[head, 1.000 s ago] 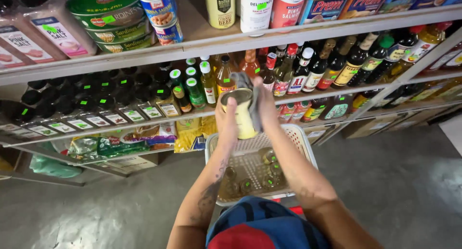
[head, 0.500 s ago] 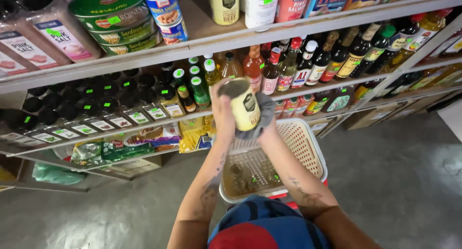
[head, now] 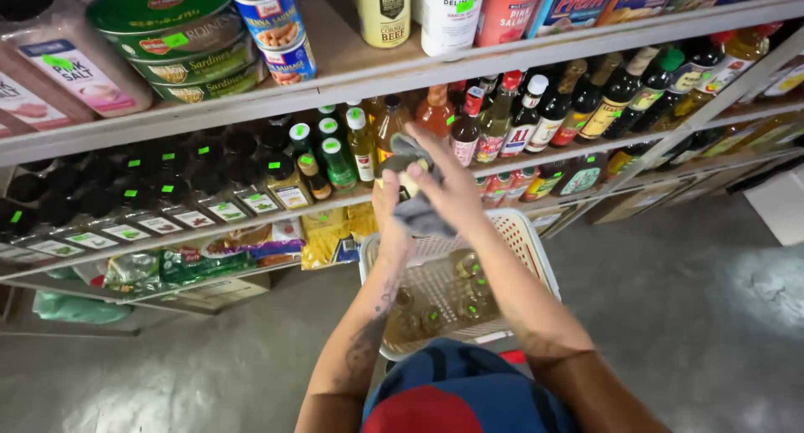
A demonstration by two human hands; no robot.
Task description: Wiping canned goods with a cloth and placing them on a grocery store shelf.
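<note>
My left hand (head: 386, 205) grips a small glass jar (head: 404, 170) with a pale label, held up in front of the middle shelf. My right hand (head: 448, 190) presses a grey cloth (head: 421, 217) over the jar's right side and covers most of it. Both hands are above a white plastic basket (head: 526, 247) that holds several small bottles with green stickers on their caps. Right behind the hands stand bottles with green caps (head: 337, 157) on the shelf.
Shelves run across the view: big tins and cans (head: 172, 43) on top, dark sauce bottles (head: 578, 106) in the middle row, black-lidded jars (head: 159, 177) to the left, bagged goods (head: 201, 261) on the lowest shelf. Grey concrete floor (head: 687, 299) lies to the right and below.
The jar has come nearer the shelf and my right hand has moved over it with the cloth, covering the label that showed before.
</note>
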